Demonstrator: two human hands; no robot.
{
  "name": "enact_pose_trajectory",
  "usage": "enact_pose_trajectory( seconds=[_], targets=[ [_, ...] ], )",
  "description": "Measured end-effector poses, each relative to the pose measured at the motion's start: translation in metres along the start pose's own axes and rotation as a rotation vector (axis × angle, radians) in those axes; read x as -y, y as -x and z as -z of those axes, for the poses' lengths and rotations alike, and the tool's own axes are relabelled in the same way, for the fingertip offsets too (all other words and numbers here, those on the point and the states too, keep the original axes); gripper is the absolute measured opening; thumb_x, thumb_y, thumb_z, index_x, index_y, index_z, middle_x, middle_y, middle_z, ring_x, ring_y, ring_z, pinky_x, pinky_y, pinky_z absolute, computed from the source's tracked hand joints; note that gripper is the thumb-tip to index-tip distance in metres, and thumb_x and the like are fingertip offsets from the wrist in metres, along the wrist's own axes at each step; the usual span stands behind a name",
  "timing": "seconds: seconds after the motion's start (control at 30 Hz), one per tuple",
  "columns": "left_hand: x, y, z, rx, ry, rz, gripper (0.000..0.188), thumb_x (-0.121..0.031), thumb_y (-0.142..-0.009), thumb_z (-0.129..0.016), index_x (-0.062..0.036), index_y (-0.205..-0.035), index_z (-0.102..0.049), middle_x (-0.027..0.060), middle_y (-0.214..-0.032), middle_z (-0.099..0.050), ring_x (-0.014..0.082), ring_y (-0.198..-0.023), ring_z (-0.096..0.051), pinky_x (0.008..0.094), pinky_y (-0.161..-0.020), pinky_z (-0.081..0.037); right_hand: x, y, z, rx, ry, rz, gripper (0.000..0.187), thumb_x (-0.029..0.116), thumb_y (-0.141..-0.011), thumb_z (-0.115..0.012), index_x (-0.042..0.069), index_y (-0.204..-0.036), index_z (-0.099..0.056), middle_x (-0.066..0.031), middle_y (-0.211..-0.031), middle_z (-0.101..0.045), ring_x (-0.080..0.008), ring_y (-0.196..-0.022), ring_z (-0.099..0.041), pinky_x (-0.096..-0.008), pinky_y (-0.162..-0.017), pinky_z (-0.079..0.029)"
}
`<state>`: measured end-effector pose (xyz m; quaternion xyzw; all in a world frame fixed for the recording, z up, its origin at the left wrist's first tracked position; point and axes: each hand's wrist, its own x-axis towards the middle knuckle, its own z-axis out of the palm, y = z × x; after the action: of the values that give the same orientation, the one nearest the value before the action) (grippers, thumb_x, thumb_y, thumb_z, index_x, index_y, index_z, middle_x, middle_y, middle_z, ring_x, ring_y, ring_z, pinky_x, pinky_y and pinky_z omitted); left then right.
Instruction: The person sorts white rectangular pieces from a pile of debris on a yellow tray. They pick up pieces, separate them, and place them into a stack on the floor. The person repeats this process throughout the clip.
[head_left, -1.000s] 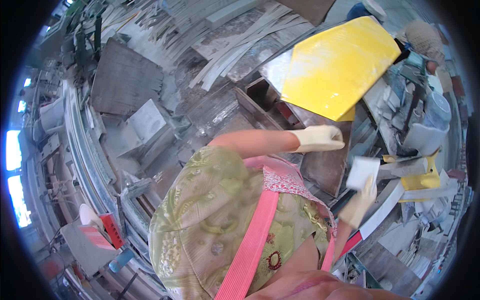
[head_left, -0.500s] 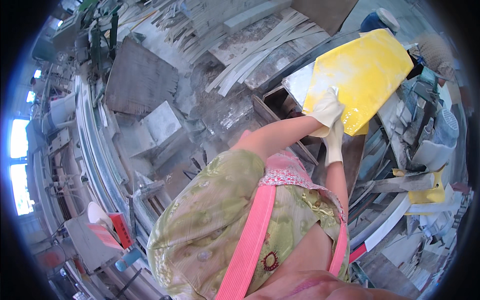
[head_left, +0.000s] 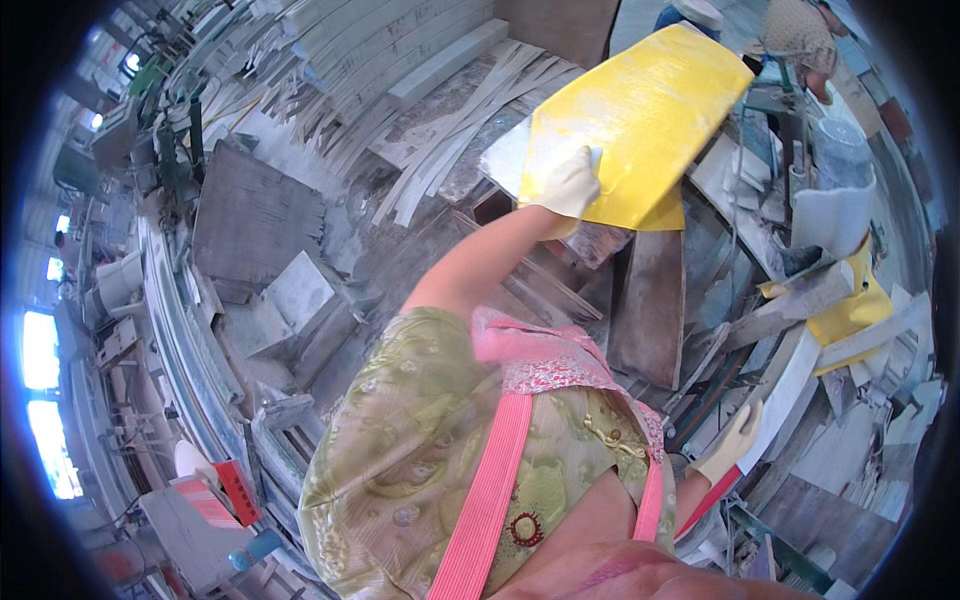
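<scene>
Head view: the left hand [head_left: 572,184], in a cream glove, has its fingers curled closed over the near left part of a large, glossy yellow sheet [head_left: 640,120], gripping a small, flat whitish piece [head_left: 597,159]. Only a sliver of that piece shows, at the far right side of the fist, above the yellow surface; whether it touches the sheet cannot be told. The sheet lies over a flat whitish board [head_left: 505,165], which juts out at its left. Well apart, the right hand [head_left: 737,443], gloved alike, is open with fingers extended, near a long, curved white strip [head_left: 785,400]; contact between them is unclear.

One second ago the right hand held a white, squarish piece and the left was a fist short of the sheet. Half a second ago both hands met at the sheet's near edge; now the right is away, holding nothing.
</scene>
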<state>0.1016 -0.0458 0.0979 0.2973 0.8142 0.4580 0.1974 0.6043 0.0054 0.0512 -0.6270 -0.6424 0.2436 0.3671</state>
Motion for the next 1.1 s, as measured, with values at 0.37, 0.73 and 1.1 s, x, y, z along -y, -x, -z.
enact_pose_trajectory(
  seconds=[0.37, 0.73, 1.1],
  targets=[
    [-0.003, 0.0, -0.023, -0.085, -0.317, -0.037, 0.044, -0.023, -0.091, -0.064, -0.0034, -0.131, -0.06, 0.0252, -0.114, -0.069, 0.0409, -0.106, -0.068, 0.0458, -0.09, -0.053, -0.097, 0.017, 0.053, 0.044, 0.586, 0.092, 0.061, 0.042, -0.106, -0.047, 0.007, -0.155, -0.039, -0.0168, -0.162, -0.034, -0.0311, -0.153, -0.022, -0.0428, -0.125, -0.016],
    [0.006, -0.005, -0.037, -0.184, -0.381, -0.047, 0.042, -0.04, -0.093, -0.063, 0.0, -0.1, -0.074, 0.0244, -0.098, -0.072, 0.0414, -0.093, -0.07, 0.0485, -0.085, -0.054, -0.147, 0.013, 0.037, -0.151, 0.873, 0.266, 0.064, 0.05, -0.105, -0.044, 0.002, -0.149, -0.047, -0.0219, -0.152, -0.046, -0.0386, -0.142, -0.04, -0.0475, -0.121, -0.027],
    [0.004, -0.003, -0.041, -0.196, -0.356, -0.019, 0.043, -0.043, -0.095, -0.061, -0.0028, -0.102, -0.073, 0.023, -0.097, -0.072, 0.0407, -0.093, -0.07, 0.0478, -0.083, -0.054, -0.138, 0.022, 0.044, -0.093, 0.786, 0.195, 0.062, 0.046, -0.105, -0.045, 0.002, -0.15, -0.045, -0.0262, -0.155, -0.041, -0.0403, -0.144, -0.036, -0.0483, -0.122, -0.023]
  ],
)
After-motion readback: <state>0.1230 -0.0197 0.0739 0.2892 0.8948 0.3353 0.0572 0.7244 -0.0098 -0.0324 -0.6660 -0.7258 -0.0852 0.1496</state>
